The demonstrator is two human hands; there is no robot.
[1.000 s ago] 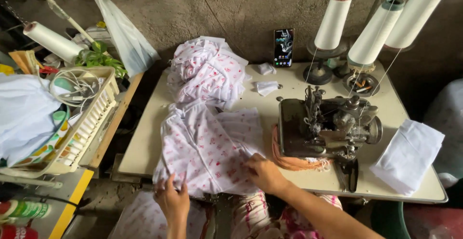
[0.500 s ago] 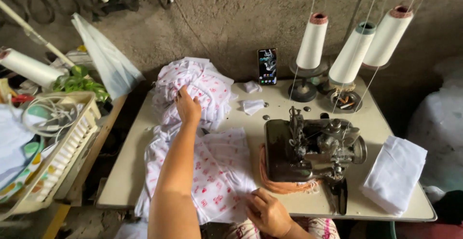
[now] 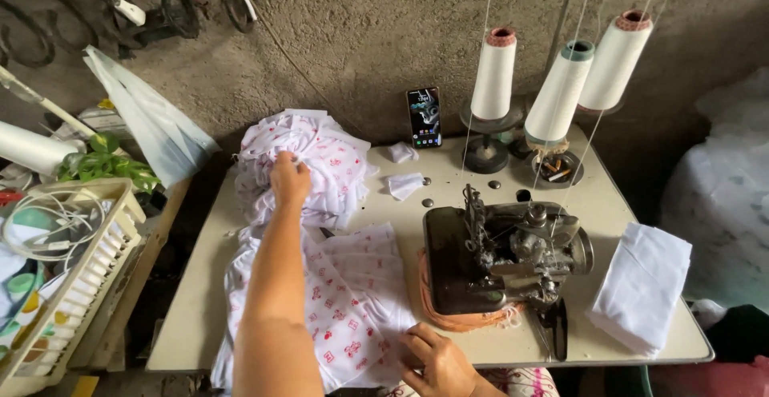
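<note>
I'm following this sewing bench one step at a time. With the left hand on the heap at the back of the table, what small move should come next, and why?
Probably lift one piece off the printed fabric pile and draw it toward the sewing machine. The left hand is closed on the pile's top, while the right hand rests on the flat printed fabric at the front edge.

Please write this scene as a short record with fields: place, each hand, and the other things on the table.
place: a table against a rough wall
left hand: left hand grips the pile of printed cloth at the back of the table
right hand: right hand rests on the flat printed cloth at the front edge
machine: dark sewing machine, right of the flat cloth
thread: three white thread cones behind the machine
other: phone leaning on the wall; folded white cloth at the right
</note>
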